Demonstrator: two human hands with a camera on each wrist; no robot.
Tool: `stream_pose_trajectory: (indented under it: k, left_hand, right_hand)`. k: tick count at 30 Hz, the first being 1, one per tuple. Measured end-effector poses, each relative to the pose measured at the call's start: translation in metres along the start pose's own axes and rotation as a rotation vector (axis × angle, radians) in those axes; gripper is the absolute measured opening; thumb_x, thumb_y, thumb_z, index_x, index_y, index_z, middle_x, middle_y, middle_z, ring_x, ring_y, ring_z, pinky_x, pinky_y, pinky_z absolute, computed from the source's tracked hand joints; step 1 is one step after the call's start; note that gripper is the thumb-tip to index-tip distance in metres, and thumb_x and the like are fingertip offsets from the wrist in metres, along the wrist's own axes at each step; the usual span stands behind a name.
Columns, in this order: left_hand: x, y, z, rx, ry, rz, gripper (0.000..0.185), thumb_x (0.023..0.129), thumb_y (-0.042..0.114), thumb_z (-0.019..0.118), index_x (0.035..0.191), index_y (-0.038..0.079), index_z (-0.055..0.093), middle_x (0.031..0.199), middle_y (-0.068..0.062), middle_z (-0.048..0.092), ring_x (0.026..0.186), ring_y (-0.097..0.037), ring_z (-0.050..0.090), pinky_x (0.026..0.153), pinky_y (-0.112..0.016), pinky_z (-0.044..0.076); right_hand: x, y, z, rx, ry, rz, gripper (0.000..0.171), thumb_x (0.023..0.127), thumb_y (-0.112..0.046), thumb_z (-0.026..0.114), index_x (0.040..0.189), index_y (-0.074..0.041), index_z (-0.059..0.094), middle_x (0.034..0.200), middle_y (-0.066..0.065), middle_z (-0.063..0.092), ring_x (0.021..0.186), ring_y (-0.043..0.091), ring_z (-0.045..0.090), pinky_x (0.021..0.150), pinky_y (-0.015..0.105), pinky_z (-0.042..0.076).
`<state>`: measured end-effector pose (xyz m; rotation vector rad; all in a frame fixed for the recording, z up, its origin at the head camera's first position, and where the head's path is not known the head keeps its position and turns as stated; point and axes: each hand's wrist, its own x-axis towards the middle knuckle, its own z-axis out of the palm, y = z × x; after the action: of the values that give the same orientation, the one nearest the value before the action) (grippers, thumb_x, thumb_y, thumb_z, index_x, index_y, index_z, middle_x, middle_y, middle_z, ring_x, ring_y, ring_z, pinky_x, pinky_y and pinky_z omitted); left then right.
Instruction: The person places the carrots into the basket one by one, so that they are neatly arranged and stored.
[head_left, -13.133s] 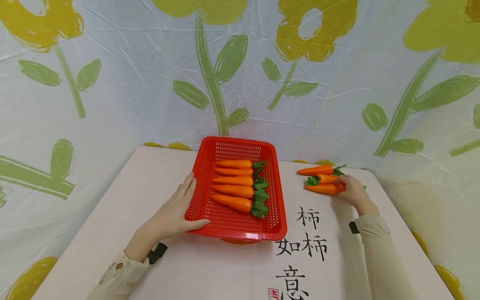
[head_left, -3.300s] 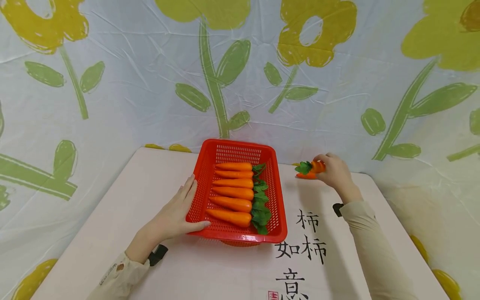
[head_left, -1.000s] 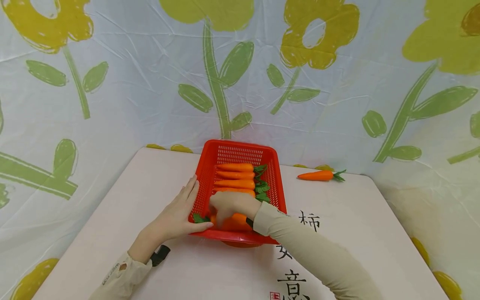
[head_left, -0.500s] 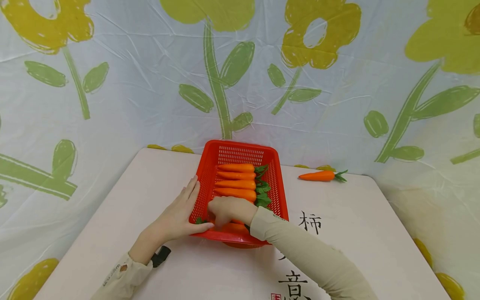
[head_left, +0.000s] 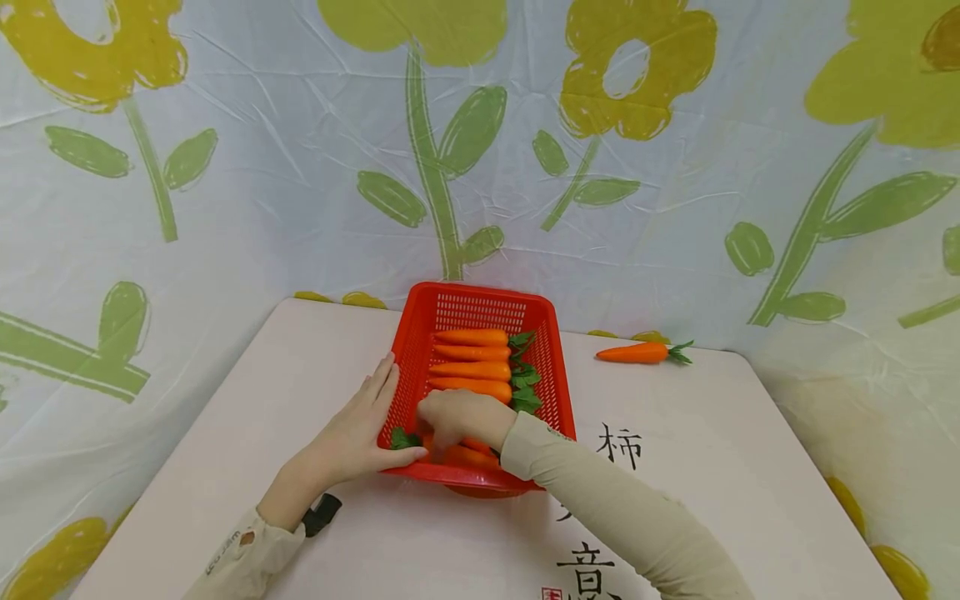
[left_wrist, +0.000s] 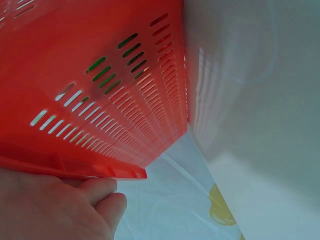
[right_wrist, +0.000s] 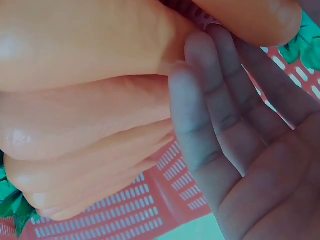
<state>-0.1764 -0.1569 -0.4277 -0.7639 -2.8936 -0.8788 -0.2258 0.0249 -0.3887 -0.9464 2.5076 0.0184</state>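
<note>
**Red basket, orange carrots, two hands at the near end**

Red slotted plastic makes up the basket, a rectangular tub with perforated walls and a smooth rolled rim, sitting on a pale, matte table. Inside, glossy orange carrots lie side by side, tapered tips to the left, crinkled green leaf tops to the right.

The right hand reaches into the near end of the basket, fingers curved down onto a carrot there; its leaves stick out to the left, opposite to the others. From the wrist the fingers lie flat and fairly straight against the smooth orange skin, touching rather than wrapping it, so the hand looks loose, not clamped. The hand and sleeve cover most of that carrot.

The left hand rests flat against the basket's left wall, fingers extended, thumb along the near rim.

One more carrot lies alone on the table's far right, well apart from the basket. Black brush characters mark the tabletop; a wrinkled sheet printed with yellow flowers hangs behind.
</note>
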Motion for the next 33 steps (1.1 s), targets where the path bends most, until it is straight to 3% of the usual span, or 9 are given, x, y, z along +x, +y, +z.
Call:
stream_pose_trajectory:
  k: [9,16,22,28,33]
  left_hand:
    - [-0.001,0.0,0.0,0.005,-0.014,-0.018,0.125,0.078,0.077,0.062,0.157,-0.003,0.008,0.166,-0.013,-0.002,0.149,-0.041,0.012,0.115,-0.054,0.026]
    - [-0.001,0.0,0.0,0.006,-0.015,-0.02,0.126,0.077,0.079,0.06,0.157,-0.003,0.008,0.166,-0.013,-0.002,0.148,-0.043,0.014,0.114,-0.056,0.028]
    - [-0.001,0.0,0.0,0.015,-0.013,-0.024,0.127,0.076,0.08,0.06,0.157,-0.003,0.008,0.166,-0.013,-0.002,0.147,-0.046,0.015,0.112,-0.057,0.03]
    - [0.0,0.001,-0.001,0.012,-0.017,-0.022,0.126,0.077,0.079,0.061,0.157,-0.002,0.008,0.166,-0.013,-0.002,0.147,-0.044,0.015,0.114,-0.057,0.028]
    - [0.0,0.001,-0.002,0.009,-0.016,-0.016,0.126,0.077,0.077,0.063,0.157,-0.004,0.007,0.166,-0.014,-0.002,0.149,-0.04,0.012,0.115,-0.054,0.026]
  right_hand:
    - [-0.007,0.011,-0.014,0.075,0.011,-0.067,0.036,0.075,-0.029,0.088,0.105,-0.016,0.073,0.091,-0.011,0.067,0.081,0.006,0.058,0.075,0.02,0.052]
    - [-0.019,0.025,-0.034,0.129,0.062,-0.119,0.036,0.083,-0.033,0.082,0.11,-0.012,0.073,0.089,-0.007,0.064,0.08,0.011,0.055,0.071,0.021,0.051]
    - [-0.036,0.039,-0.051,0.206,0.125,-0.158,0.026,0.088,-0.029,0.076,0.107,-0.012,0.071,0.082,-0.002,0.063,0.072,0.012,0.054,0.064,0.023,0.048]
    - [-0.057,0.063,-0.063,0.302,0.24,-0.189,0.024,0.091,-0.024,0.073,0.11,-0.01,0.07,0.083,-0.001,0.064,0.074,0.012,0.056,0.067,0.025,0.051]
    - [-0.075,0.091,-0.069,0.377,0.435,-0.235,0.017,0.093,-0.018,0.071,0.106,-0.007,0.07,0.076,0.003,0.064,0.063,0.015,0.056,0.063,0.029,0.051]
